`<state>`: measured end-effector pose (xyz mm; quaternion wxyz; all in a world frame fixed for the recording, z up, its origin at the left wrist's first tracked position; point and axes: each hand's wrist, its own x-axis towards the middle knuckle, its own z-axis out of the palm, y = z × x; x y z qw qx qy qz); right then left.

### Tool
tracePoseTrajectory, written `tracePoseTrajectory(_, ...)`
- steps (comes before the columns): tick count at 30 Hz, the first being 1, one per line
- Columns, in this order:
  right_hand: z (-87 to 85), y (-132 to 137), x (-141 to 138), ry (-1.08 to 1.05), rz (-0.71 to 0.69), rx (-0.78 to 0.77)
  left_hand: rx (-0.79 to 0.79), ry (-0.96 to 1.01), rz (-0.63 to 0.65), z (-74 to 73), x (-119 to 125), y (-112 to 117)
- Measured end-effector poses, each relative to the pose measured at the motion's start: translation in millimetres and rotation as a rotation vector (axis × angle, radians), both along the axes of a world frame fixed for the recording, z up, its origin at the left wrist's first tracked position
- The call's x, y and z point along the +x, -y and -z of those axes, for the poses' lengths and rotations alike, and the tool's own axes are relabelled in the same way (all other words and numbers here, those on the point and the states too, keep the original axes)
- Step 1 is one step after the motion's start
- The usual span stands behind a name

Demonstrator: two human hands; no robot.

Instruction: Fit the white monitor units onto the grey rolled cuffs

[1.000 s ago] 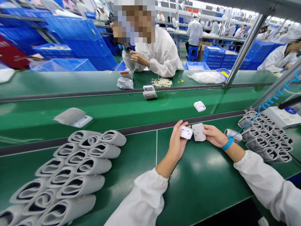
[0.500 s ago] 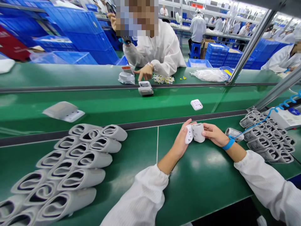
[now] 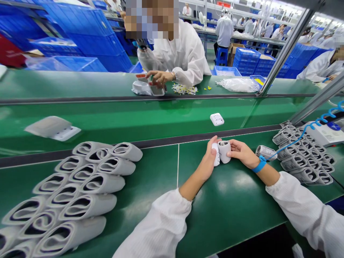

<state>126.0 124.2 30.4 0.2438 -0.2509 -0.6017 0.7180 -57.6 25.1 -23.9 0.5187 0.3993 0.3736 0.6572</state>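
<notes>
Above the green table, my left hand (image 3: 207, 163) is closed around a white plastic housing (image 3: 216, 157) with dark marks on its face. My right hand (image 3: 243, 153) pinches the rolled grey cuff (image 3: 224, 154) beside it, thumb and fingers at its right side. Housing and cuff touch and look like one wrist blood pressure monitor, though the join is hidden. A blue wrist strap (image 3: 259, 164) with a coiled cord sits on my right wrist. Just behind my right hand lies another rolled cuff piece (image 3: 266, 152) with printing on it.
Rolled grey cuffs (image 3: 90, 202) stand in rows at left; a printed group (image 3: 298, 161) sits at right. On the green belt (image 3: 150, 118) ride a flat white piece (image 3: 217, 119) and a cuffed unit (image 3: 51, 127). Opposite, a co-worker's hand (image 3: 159, 79) holds a grey unit.
The cuff in my right hand has turned so its rolled end faces up, and the housing is edge-on. Belt pieces have shifted left. The co-worker has picked up a unit.
</notes>
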Motion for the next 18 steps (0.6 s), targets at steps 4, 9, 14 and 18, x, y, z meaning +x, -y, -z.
tracePoseTrajectory(4, -2.5, 6.9, -3.0, 0.013, 0.030, 0.077, 0.016, -0.109, -0.062, -9.5, 0.8, 6.3)
tracePoseTrajectory(9, -0.6, 17.7, -7.0, 0.035, 0.091, 0.149, 0.052, -0.187, -0.128, -18.4, 5.1, 10.7)
tracePoseTrajectory(14, 2.2, 24.0, -8.5, 0.009, 0.138, 0.175, 0.071, -0.362, -0.287, -18.6, 8.4, 11.6)
tracePoseTrajectory(18, 8.2, 19.8, -7.7, -0.037, 0.192, 0.287, -0.003, -0.540, -0.402, -20.2, 8.7, 11.8)
